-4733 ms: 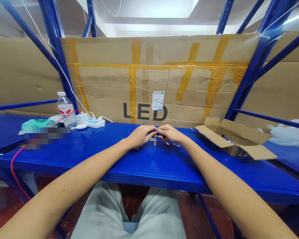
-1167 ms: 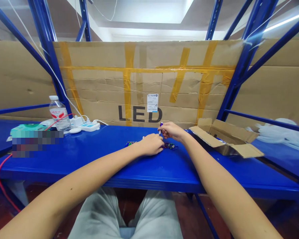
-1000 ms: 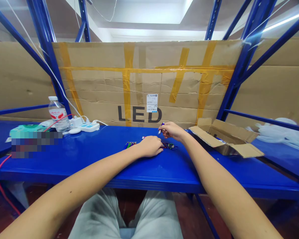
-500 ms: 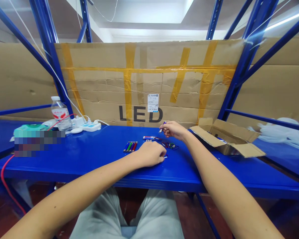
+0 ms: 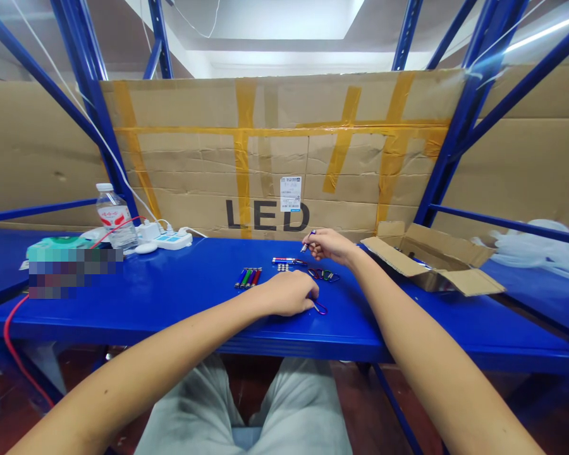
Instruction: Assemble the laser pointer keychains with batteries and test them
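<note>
My left hand [image 5: 291, 294] rests low over the blue table, its fingers closed on a purple carabiner [image 5: 321, 309] whose loop sticks out to the right. Behind it, my right hand [image 5: 330, 245] is raised and pinches a small purple-and-silver metal piece [image 5: 305, 247], too small to identify exactly. Several coloured metal tubes [image 5: 248, 278], in blue, green and red tones, lie side by side left of my left hand. Just beyond that hand are small silver parts [image 5: 283, 268] and slim blue-and-red tubes [image 5: 287, 260]. Several carabiners [image 5: 324, 275] lie below my right hand.
An opened cardboard box [image 5: 431, 259] stands at the right with items inside. On the left are a plastic bottle [image 5: 116, 218], a white power strip [image 5: 173, 240] and a red cable [image 5: 16, 322]. A large cardboard panel [image 5: 194, 170] rises behind the blue table [image 5: 171, 303].
The purple carabiner now shows more beyond my left fingers. My left hand has shifted slightly, uncovering the small silver parts. My right hand stays nearly in place, its metal piece tilted a little differently.
</note>
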Demonstrator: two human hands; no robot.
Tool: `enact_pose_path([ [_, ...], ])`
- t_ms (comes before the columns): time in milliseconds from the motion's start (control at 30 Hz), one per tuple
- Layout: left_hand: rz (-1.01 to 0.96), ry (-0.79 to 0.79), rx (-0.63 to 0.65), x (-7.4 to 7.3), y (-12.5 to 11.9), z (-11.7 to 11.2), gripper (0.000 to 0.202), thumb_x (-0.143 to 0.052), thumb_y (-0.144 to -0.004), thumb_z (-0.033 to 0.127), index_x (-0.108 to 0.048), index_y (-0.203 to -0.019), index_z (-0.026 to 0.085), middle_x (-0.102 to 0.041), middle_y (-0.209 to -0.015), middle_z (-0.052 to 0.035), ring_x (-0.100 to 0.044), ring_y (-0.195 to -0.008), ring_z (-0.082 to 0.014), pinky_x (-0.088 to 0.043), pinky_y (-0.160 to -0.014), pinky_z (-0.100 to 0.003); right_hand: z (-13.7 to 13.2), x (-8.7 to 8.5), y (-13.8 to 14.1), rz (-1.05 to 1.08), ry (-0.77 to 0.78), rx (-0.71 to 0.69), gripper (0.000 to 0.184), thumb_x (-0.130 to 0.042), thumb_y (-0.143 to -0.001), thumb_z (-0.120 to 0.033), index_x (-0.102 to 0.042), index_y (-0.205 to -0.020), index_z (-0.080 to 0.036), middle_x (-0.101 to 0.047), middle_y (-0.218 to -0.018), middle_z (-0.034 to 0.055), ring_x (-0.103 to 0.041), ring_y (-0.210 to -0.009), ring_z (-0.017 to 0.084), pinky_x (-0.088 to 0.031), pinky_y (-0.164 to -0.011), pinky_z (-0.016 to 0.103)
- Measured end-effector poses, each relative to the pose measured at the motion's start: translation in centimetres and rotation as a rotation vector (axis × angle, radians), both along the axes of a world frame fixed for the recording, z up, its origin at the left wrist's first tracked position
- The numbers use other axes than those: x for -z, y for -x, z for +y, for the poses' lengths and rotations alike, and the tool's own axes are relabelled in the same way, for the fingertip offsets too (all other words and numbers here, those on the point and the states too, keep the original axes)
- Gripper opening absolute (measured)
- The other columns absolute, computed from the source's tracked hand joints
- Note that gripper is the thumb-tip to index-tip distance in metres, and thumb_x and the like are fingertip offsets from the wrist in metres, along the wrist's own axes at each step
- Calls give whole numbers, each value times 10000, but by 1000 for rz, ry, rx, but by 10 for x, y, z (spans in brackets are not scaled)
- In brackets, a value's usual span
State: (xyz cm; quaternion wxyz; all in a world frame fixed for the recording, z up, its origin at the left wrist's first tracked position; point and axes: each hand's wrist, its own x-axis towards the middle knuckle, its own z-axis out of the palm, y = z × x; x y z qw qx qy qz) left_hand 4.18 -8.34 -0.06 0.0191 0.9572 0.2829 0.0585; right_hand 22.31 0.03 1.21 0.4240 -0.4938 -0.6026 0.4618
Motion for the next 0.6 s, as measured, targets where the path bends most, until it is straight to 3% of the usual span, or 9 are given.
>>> enact_pose_path([
  [200,64,17,61,-9,-5,4,146,-641,-810,203,-719,-932,192,-725,-937,-56,-647,-849,-199,-456,-697,-268,-1,-1,1,-18,0,4,92,-696,-719,-186,-636,-715,-117,-521,-548,-3,-507,-460,91,-419,-442,217],
  [400,151,175,91,-14,-14,14,32,-630,-770,156,-661,-765,159,-666,-712,-7,-560,-618,-125,-391,-571,-236,-1,0,0,-10,1,-2,104,-702,-719,-193,-633,-707,-117,-523,-542,-1,-500,-455,89,-430,-447,218],
  [533,-74,222,95,-18,-2,31,27,-618,-758,142,-636,-767,160,-641,-706,11,-540,-622,-111,-388,-588,-228,0,-1,-1,62,-19,42,83,-688,-732,-185,-640,-765,-126,-562,-560,11,-527,-468,100,-443,-445,221],
  [600,-270,273,-13,-23,8,48,39,-640,-759,157,-634,-795,146,-646,-726,4,-546,-628,-109,-399,-601,-230,-1,-1,0,114,-50,65,72,-654,-748,-161,-643,-816,-140,-608,-606,25,-556,-488,109,-462,-457,227],
])
